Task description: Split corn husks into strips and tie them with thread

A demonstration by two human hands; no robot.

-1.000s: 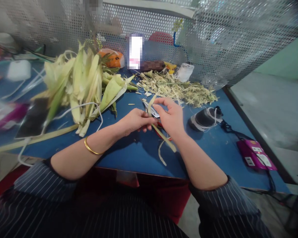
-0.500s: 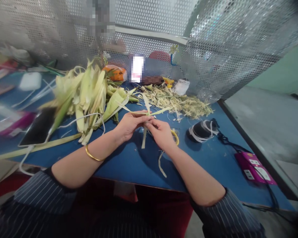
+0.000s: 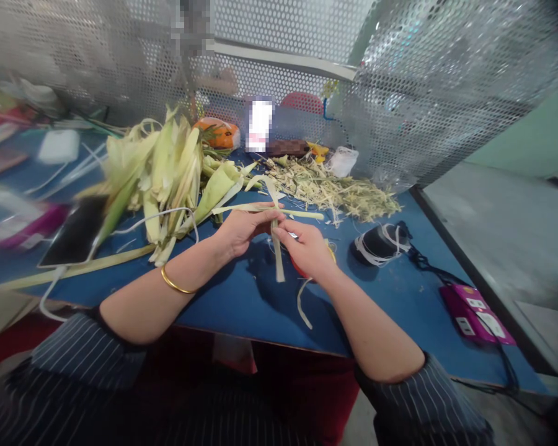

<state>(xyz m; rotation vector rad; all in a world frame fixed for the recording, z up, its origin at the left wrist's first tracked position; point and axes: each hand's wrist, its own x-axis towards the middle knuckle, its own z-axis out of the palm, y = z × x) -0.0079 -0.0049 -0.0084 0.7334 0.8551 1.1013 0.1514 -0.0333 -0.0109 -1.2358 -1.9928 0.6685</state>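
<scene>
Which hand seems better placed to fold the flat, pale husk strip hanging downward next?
Probably the right hand: its thumb appears to touch the hanging strip, while the left hand pinches the crossed husk strips.

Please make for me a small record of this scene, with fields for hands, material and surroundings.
Left hand: holds pale strips
Right hand: fingertips at the strips; exact grip hidden
Strips: crossing, one end hanging down
Left side: heap of husk-like leaves
Beyond hands: pile of shreds
Right side: dark object wrapped in white cord
Surface: blue table
</scene>
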